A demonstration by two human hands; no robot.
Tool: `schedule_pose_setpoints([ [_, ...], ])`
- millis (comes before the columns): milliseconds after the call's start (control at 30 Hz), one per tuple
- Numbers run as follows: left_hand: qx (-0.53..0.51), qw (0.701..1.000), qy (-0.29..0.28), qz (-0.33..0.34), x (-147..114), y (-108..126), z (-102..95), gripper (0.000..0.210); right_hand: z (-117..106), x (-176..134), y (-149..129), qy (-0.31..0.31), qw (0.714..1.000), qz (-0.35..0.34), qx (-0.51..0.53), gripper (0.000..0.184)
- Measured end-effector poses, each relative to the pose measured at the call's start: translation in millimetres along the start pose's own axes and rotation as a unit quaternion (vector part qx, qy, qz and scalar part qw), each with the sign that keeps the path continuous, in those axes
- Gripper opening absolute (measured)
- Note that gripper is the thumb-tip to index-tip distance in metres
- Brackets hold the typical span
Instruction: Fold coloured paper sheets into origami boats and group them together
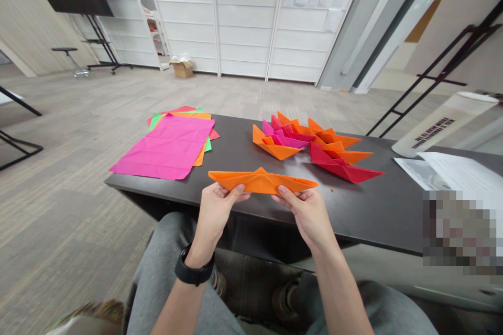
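An orange paper boat is stretched between my two hands above the table's front edge. My left hand pinches its lower left side, thumb in front. On the lower right side, my right hand grips it the same way. Behind it on the right stand several folded paper boats, among them an orange one, a magenta one and a red one. To the left lies a stack of coloured sheets with a creased magenta sheet on top; orange, green and red edges stick out underneath.
The dark table has its front edge just above my knees. At its right end are a white cylinder with printed text and loose white papers. A blurred patch hides the front right corner.
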State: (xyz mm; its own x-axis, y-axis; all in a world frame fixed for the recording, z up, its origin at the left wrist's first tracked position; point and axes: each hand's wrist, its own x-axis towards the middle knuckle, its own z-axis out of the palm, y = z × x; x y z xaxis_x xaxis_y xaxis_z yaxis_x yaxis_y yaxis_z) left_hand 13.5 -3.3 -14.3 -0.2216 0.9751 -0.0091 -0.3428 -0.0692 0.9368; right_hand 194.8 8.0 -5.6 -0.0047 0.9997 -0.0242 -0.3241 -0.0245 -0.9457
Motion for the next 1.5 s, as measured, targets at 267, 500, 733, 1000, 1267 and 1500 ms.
schedule_pose_setpoints([
  [267, -0.049, 0.998, -0.025, 0.003, 0, -3, 4.7, 0.044, -6, 5, 0, 0.037, 0.999, -0.001, 0.013, 0.035],
  [500, -0.059, 0.998, 0.006, 0.023, 4, -4, 4.4, 0.040, -6, 6, 0, -0.023, 0.999, -0.003, 0.033, 0.034],
  [733, -0.086, 0.996, -0.002, 0.007, 6, 1, 2.0, 0.039, -10, 7, 1, -0.057, 0.998, 0.012, 0.004, 0.041],
  [1000, 0.077, 0.990, -0.014, 0.121, 22, 0, -9.8, 0.039, -22, 22, 4, 0.003, 0.970, -0.127, -0.209, 0.030],
  [1267, 0.293, 0.939, -0.108, 0.145, 118, -2, -21.4, 0.089, -8, 63, 3, 0.054, 0.910, -0.234, -0.339, 0.049],
  [1500, 0.392, 0.889, -0.141, 0.190, 141, -12, -21.3, 0.079, -5, 64, 14, 0.049, 0.855, -0.267, -0.442, 0.025],
])
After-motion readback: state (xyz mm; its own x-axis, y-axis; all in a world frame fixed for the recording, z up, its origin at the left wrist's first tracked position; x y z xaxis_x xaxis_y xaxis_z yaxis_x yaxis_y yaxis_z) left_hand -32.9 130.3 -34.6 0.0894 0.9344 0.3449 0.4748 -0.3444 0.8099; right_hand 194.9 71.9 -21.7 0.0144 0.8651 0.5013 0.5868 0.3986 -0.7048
